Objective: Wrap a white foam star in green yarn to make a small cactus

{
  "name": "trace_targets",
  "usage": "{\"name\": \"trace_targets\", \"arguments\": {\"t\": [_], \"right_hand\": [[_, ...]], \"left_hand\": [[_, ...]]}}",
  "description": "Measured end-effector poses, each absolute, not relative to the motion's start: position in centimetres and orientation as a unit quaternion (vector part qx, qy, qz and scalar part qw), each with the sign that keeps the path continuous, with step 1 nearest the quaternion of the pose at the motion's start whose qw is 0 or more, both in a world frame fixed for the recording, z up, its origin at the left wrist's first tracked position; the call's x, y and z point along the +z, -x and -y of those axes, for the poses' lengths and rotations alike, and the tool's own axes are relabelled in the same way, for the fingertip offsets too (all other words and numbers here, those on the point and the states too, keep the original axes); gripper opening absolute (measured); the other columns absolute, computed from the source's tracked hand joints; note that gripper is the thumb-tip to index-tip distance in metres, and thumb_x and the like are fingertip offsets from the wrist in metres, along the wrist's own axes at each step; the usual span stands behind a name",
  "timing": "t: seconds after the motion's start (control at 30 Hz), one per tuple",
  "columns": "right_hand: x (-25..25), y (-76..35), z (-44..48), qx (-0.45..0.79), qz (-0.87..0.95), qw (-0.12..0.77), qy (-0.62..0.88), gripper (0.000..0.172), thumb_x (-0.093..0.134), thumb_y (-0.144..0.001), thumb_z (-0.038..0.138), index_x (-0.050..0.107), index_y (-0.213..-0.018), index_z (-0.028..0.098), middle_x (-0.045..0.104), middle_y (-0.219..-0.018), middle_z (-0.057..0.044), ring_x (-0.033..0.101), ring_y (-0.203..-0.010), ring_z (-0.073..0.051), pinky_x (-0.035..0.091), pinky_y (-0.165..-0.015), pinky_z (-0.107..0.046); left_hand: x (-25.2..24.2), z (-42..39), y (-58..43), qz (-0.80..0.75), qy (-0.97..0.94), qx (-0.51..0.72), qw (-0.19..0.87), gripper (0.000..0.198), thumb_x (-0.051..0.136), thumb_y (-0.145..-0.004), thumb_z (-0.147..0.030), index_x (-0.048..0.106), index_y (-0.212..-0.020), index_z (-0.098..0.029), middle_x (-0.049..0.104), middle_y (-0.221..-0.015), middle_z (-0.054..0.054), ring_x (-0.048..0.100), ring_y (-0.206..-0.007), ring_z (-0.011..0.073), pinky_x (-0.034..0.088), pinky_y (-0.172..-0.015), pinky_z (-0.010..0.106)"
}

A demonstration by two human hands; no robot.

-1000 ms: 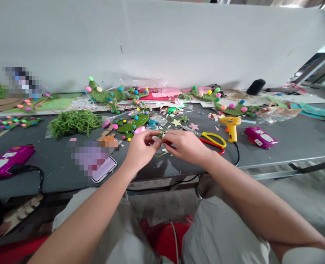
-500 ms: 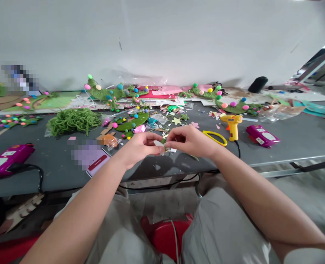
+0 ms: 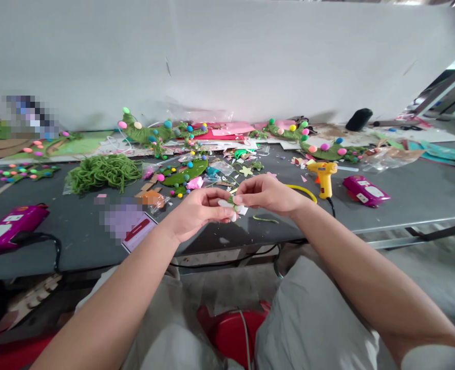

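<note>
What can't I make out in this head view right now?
Head view:
White-and-green piece: full shape, covered by left hand and right hand.
Yellow handle: whatever it joins, hidden behind the right hand.
Phone: part of its screen, pixelated.
Brown sheets: left end, cut by picture edge.

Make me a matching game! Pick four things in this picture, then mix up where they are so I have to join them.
Things:
1. Small white-and-green piece
2. Yellow pistol-shaped glue gun
3. Loose heap of green yarn
4. Rounded black object

Places:
A. At the back, near the tall pale panel
B. Right of both hands, beside a magenta box
C. Pinched by the left hand and right hand
D. Left of both hands, on the dark table

Pairs: 1-C, 2-B, 3-D, 4-A
</note>
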State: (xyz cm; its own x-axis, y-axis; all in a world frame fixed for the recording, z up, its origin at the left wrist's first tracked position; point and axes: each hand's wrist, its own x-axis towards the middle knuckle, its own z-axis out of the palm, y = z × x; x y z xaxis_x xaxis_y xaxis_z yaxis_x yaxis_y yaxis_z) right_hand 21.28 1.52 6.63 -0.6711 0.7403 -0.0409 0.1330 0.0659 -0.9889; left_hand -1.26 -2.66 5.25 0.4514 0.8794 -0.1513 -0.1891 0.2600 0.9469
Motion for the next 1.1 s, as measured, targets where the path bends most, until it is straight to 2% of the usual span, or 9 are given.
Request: {"name": "trace_targets", "arguments": {"t": [0.13, 0.27, 0.43, 0.63, 0.8, 0.97, 1.1], "right_hand": [[5.8, -20.6, -1.5, 0.628, 0.658, 0.317, 0.269, 0.035, 0.085, -0.077, 0.044, 0.068, -0.082, 0.014, 0.059, -0.067, 0.002, 0.037, -0.055, -0.007, 0.025, -0.052, -0.024], [5.5, -19.6, -1.2, 0.619, 0.638, 0.370, 0.271, 0.038, 0.082, -0.080, 0.049, 0.064, -0.085, 0.015, 0.052, -0.065, 0.004, 0.037, -0.055, -0.007, 0.025, -0.051, -0.024], [5.7, -18.7, -0.4, 0.462, 0.708, 0.417, 0.335, 0.032, 0.071, -0.089, 0.046, 0.066, -0.089, 0.015, 0.061, -0.077, -0.001, 0.047, -0.065, -0.010, 0.036, -0.058, -0.026], [5.4, -18.5, 0.4, 0.327, 0.788, 0.364, 0.374, 0.015, 0.059, -0.095, 0.026, 0.069, -0.093, 0.015, 0.064, -0.076, -0.001, 0.045, -0.061, -0.010, 0.037, -0.060, -0.026], [5.7, -18.8, 0.8, 0.182, 0.850, 0.325, 0.372, 0.010, 0.060, -0.093, 0.016, 0.070, -0.093, 0.015, 0.067, -0.085, -0.003, 0.056, -0.074, -0.013, 0.040, -0.069, -0.026], [6.0, -19.4, 0.6, 0.113, 0.906, 0.238, 0.332, 0.014, 0.053, -0.098, 0.016, 0.066, -0.099, 0.015, 0.067, -0.097, -0.007, 0.060, -0.085, -0.017, 0.041, -0.073, -0.027], [6.1, -19.7, 0.3, 0.091, 0.919, 0.232, 0.307, 0.015, 0.049, -0.101, 0.017, 0.064, -0.098, 0.015, 0.066, -0.098, -0.009, 0.059, -0.087, -0.018, 0.042, -0.075, -0.029]], "left_hand": [[5.3, 2.7, 0.8, -0.330, -0.464, 0.436, 0.697, 0.028, 0.092, -0.067, -0.017, 0.079, -0.092, -0.020, 0.077, -0.079, 0.003, 0.070, -0.071, 0.0142, 0.055, -0.071, 0.029], [5.2, 2.5, 0.5, -0.322, -0.410, 0.498, 0.693, 0.028, 0.093, -0.064, -0.015, 0.079, -0.088, -0.021, 0.075, -0.076, 0.001, 0.068, -0.070, 0.0122, 0.052, -0.067, 0.025], [5.1, 2.2, 0.3, -0.384, -0.342, 0.560, 0.650, 0.035, 0.094, -0.058, -0.013, 0.075, -0.087, -0.018, 0.076, -0.080, 0.001, 0.070, -0.075, 0.0139, 0.052, -0.070, 0.026], [4.9, 1.9, 0.2, -0.448, -0.398, 0.577, 0.555, 0.040, 0.093, -0.059, -0.021, 0.073, -0.093, -0.016, 0.074, -0.081, 0.002, 0.067, -0.077, 0.0161, 0.051, -0.073, 0.029], [4.0, 1.8, 0.3, -0.485, -0.505, 0.542, 0.465, 0.036, 0.089, -0.065, -0.025, 0.072, -0.096, -0.016, 0.073, -0.079, 0.003, 0.066, -0.074, 0.0174, 0.051, -0.071, 0.030], [3.5, 1.8, 0.1, -0.517, -0.539, 0.483, 0.456, 0.032, 0.086, -0.066, -0.022, 0.071, -0.095, -0.016, 0.074, -0.080, 0.004, 0.067, -0.073, 0.0180, 0.051, -0.068, 0.030], [3.8, 1.9, 0.5, -0.538, -0.541, 0.419, 0.493, 0.035, 0.089, -0.063, -0.023, 0.073, -0.094, -0.016, 0.069, -0.068, 0.001, 0.063, -0.065, 0.0156, 0.047, -0.063, 0.028]]}}
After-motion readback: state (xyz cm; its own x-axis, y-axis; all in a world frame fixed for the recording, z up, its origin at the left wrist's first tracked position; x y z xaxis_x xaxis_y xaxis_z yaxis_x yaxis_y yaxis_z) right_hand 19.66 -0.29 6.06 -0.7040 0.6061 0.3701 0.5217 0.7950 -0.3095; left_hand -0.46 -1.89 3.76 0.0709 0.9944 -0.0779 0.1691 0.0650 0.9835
